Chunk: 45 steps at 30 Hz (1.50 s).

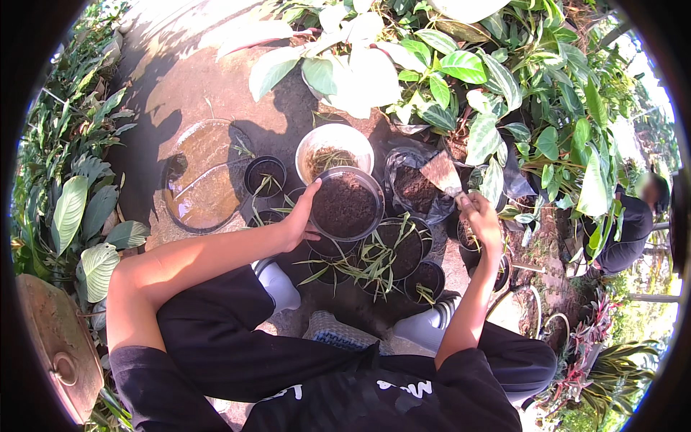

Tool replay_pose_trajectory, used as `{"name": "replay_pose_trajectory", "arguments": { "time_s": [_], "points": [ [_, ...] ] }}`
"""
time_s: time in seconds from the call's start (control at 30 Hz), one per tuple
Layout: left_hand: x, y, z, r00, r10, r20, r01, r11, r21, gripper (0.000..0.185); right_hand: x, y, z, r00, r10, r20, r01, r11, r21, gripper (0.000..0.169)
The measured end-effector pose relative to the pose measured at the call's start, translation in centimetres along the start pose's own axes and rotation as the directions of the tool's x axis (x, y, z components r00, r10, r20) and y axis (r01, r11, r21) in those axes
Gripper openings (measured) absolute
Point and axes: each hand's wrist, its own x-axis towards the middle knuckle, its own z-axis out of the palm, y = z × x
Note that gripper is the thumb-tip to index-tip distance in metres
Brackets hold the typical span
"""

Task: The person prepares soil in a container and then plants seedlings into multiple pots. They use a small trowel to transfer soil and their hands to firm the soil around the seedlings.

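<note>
My left hand point(303, 218) grips the rim of a black plastic pot point(347, 208) filled with dark soil, raised over other pots. In my right hand point(479, 217) is the handle of a flat metal scraper or trowel point(442, 171), its blade soiled and held above a black plastic bag point(402, 156) of soil. Behind the raised pot stands a white bucket point(357, 135) with dry plant matter inside. Long-leaved cut plants point(380, 259) lie across a larger soil-filled pot point(402, 243) near my feet.
A round basin of brownish water point(205, 200) and a small potted plant point(265, 176) are to the left. Leafy plants point(480, 129) crowd the right, and more foliage point(70, 210) lines the left. Another person point(629, 232) is at the far right. A woven mat point(337, 329) lies between my feet.
</note>
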Motion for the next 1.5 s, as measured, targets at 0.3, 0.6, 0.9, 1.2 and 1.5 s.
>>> {"name": "replay_pose_trajectory", "arguments": {
  "time_s": [0.3,0.6,0.9,1.2,1.5],
  "points": [
    [0.4,-0.2,0.2,1.0,-0.007,0.003,0.007,1.0,-0.017,0.109,6.5,10.2,11.1,0.959,0.268,-0.092,-0.282,0.875,-0.393,0.029],
    [0.5,-0.3,-0.2,0.999,-0.02,0.038,0.021,1.0,-0.021,0.111,6.8,9.3,12.7,0.96,0.236,-0.15,-0.279,0.829,-0.484,0.039],
    [0.9,-0.7,-0.3,0.999,-0.033,0.025,0.034,0.999,-0.039,0.11,4.9,9.9,11.0,0.976,0.219,-0.007,-0.202,0.885,-0.418,0.036],
    [1.0,-0.4,-0.1,0.999,-0.037,0.007,0.037,0.999,-0.033,0.109,8.1,17.2,12.5,0.932,0.284,0.227,-0.303,0.951,0.056,0.035],
    [1.0,-0.7,-0.3,1.0,-0.023,0.004,0.023,0.999,-0.025,0.109,9.0,16.5,14.9,0.874,0.303,0.379,-0.409,0.881,0.239,0.038]
  ]
}}
